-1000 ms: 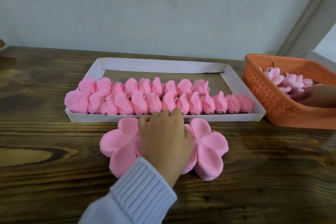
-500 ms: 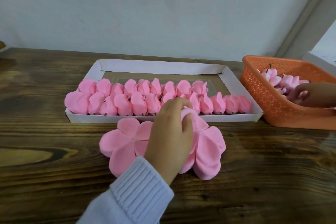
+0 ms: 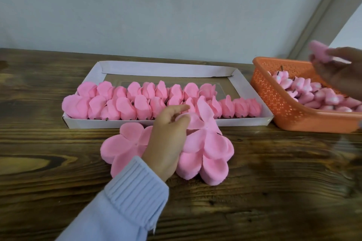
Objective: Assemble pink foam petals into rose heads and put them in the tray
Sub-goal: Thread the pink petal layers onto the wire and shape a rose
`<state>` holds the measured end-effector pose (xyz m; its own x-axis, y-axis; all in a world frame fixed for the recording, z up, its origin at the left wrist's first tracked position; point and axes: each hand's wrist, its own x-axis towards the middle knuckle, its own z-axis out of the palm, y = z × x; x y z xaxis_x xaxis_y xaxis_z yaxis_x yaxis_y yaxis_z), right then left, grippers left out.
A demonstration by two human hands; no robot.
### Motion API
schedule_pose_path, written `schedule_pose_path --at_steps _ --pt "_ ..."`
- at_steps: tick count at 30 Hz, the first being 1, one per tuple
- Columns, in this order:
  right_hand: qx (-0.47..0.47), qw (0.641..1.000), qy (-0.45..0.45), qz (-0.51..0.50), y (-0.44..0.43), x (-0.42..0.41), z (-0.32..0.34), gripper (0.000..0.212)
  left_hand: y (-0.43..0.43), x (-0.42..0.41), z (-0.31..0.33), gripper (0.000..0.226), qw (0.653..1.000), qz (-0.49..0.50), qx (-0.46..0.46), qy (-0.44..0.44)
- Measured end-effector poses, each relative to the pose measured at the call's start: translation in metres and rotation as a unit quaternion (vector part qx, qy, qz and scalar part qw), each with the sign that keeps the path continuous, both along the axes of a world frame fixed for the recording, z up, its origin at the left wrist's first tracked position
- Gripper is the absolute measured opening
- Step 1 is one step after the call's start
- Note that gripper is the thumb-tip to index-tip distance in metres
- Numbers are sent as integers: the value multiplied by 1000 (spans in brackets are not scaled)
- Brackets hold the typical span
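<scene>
My left hand [image 3: 168,139] pinches the top petal sheet [image 3: 197,121] off the near stack [image 3: 207,154], while my right hand [image 3: 338,70], far right above the basket [image 3: 282,103], holds a bud [image 3: 319,53] that must travel left to it.

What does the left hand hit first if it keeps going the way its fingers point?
Probably the rose heads in the white tray: the left hand, pinching a petal sheet, points up-right towards them. Depth is unclear.
</scene>
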<state>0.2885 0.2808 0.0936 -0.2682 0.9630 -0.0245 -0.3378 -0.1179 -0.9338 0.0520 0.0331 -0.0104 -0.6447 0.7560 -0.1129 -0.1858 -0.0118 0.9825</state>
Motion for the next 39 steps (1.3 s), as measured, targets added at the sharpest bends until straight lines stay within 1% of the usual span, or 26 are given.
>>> schedule_pose_path --at_steps 1,2,3,6,8,10,12,14,17,20,22,23,25,27,28,30,31,32,35,36,38,39 --pt "-33 996 85 3 -1 -3 -11 31 1 -1 0 26 1000 0 3 -27" --pt "-57 985 147 63 -12 -10 -11 31 2 -2 0 25 999 3 6 -50" --pt "-71 979 173 83 -30 -20 -9 30 3 -2 0 24 997 6 11 -71" --pt "-90 964 179 175 -79 -52 -9 21 3 -2 2 23 993 2 32 -117" --pt "-115 949 199 216 -109 -68 -20 24 2 -2 4 24 991 -4 39 -125" --pt "-138 944 195 227 -131 -83 -32 30 1 0 5 25 990 -9 37 -133" --pt "-165 936 200 237 -144 -94 -46 26 2 1 7 27 987 -12 36 -153" --pt "-178 924 232 247 -153 -100 -59 24 2 3 8 32 983 -1 38 -178" --pt "-174 916 255 257 -160 -104 -73 19 2 3 9 33 978 21 38 -205" --pt "-162 912 270 263 -162 -103 -81 14 3 3 11 35 972 10 35 -231" --pt "-154 911 282 260 -162 -102 -83 24 3 2 14 34 968 5 38 -247" --pt "-146 915 279 253 -163 -102 -84 26 3 1 14 33 966 1 40 -257" --pt "-110 936 250 222 -164 -102 -85 20 2 2 16 31 958 4 42 -285" --pt "-36 960 195 195 -164 -103 -89 26 2 1 15 30 948 -3 45 -314" --pt "9 968 165 187 -164 -103 -91 24 2 1 15 31 945 -14 46 -323" --pt "77 967 126 205 -167 -103 -94 23 1 1 14 39 940 -51 51 -334" --pt "90 963 121 224 -168 -103 -94 28 0 2 14 47 935 -68 57 -343" --pt "93 958 120 243 -169 -103 -95 33 -1 2 15 49 929 -79 64 -356" --pt "96 951 101 276 -171 -102 -95 39 -2 3 14 33 915 -93 86 -384" --pt "106 954 82 269 -172 -103 -96 38 -2 3 14 30 911 -95 96 -390" --pt "141 963 32 226 -173 -103 -98 33 -4 3 14 29 911 -115 110 -380" --pt "157 966 12 203 -173 -103 -98 32 -5 3 15 36 911 -135 119 -371"
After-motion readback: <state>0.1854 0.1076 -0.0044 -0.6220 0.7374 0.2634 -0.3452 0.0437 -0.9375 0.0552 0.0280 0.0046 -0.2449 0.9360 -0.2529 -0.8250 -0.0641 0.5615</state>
